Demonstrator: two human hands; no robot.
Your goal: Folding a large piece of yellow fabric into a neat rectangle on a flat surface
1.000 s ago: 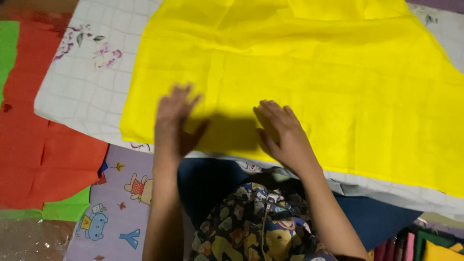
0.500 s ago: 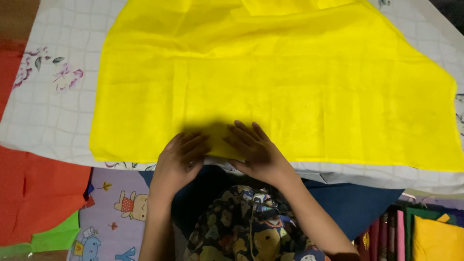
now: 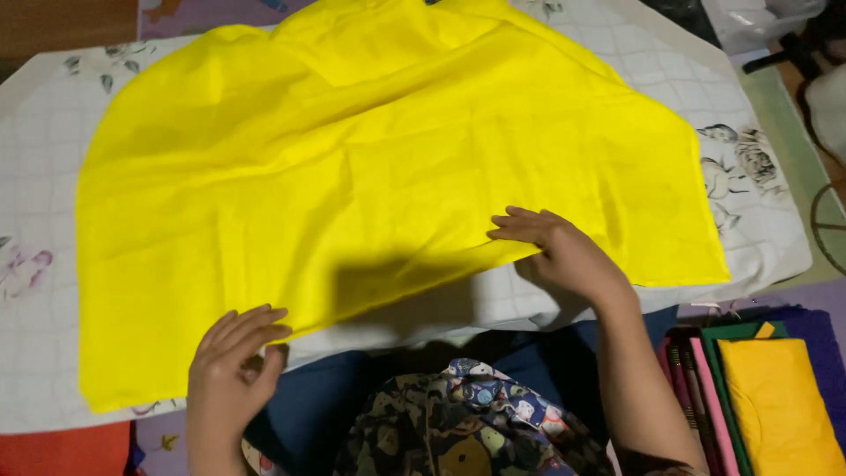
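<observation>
Yellow cloth (image 3: 379, 176), one large creased piece, spread flat over a white gridded sheet (image 3: 35, 203) ahead of both hands. Left hand (image 3: 231, 361): fingers spread, flat, resting at the cloth's near edge, gripping nothing. Right hand (image 3: 564, 251): fingers extended, pressed flat on the near edge, well apart from the left. Folded orange-yellow fabric (image 3: 780, 405) lies just right of the right forearm.

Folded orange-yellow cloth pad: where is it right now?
In the head view, the folded orange-yellow cloth pad lies at the bottom right, beside the person's right forearm, below the white checked sheet and next to pink and green strips.
</observation>
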